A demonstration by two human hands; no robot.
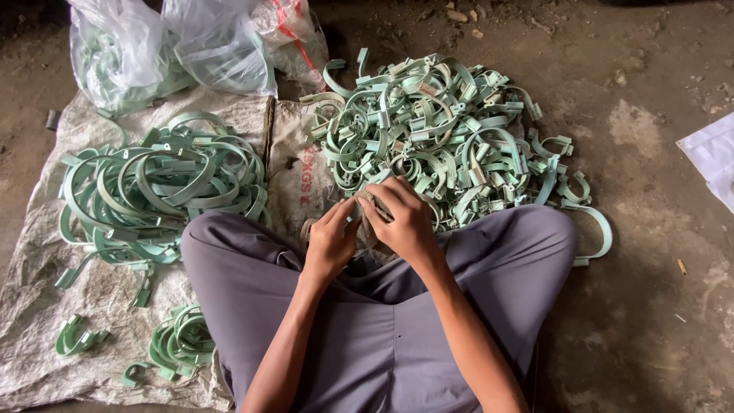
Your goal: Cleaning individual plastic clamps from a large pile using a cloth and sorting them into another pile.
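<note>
A person sits cross-legged on the floor [657, 306] in grey trousers [382, 329], both hands meeting just above the knees. The left hand [330, 243] and the right hand [404, 218] have their fingers curled and pressed together around a small pale green clip [365, 208], which is mostly hidden between the fingertips, so its exact shape cannot be told. Just beyond the hands, touching the right knee, lies a large tangled heap of pale green plastic clips [443, 130]. To the left, on a worn white sack [46, 252], is a pile of larger open green bands [160, 183], with smaller bunches [180, 344] nearer. At far left stand clear plastic bags [168, 46] holding more green pieces.
</note>
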